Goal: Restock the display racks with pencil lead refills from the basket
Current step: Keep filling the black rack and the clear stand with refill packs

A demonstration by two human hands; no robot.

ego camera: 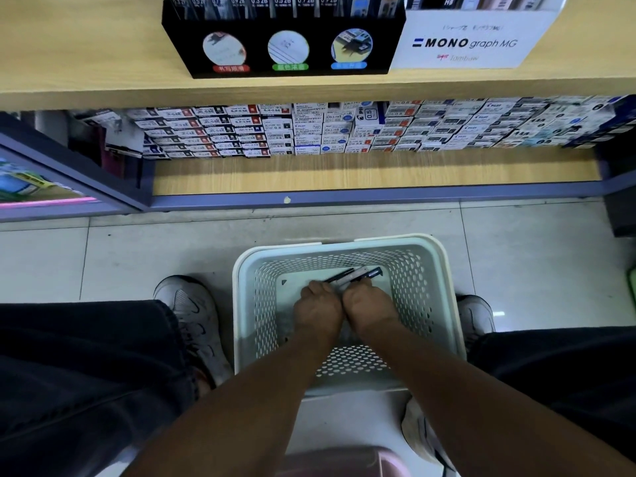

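Both hands are reaching down into the pale basket (444, 270) that is sitting on the floor between the person's shoes. The left hand (318, 309) and the right hand (370, 304) are pressing side by side, knuckles up, and together they are gathering a small bundle of lead refill packs (354, 274) off the basket floor. The fingers are curling under and out of sight, so how firmly each hand is pinching the bundle is hard to tell; both seem to be closing on it. The packs are lying nearly flat, their long axis running from lower left to upper right, with the free ends pointing toward the basket's far right corner and the near ends tucked under the fingers. The risk from here, as I judge it, is that the slim packs are fanning apart in a loose two-handed hold, so one could be slipping back into the basket or dropping onto the tiles during the lift. Another is mixing grades: the black rack (285, 49) on the upper shelf is carrying separate labelled slots, and the labels on the held packs are too blurred to read.
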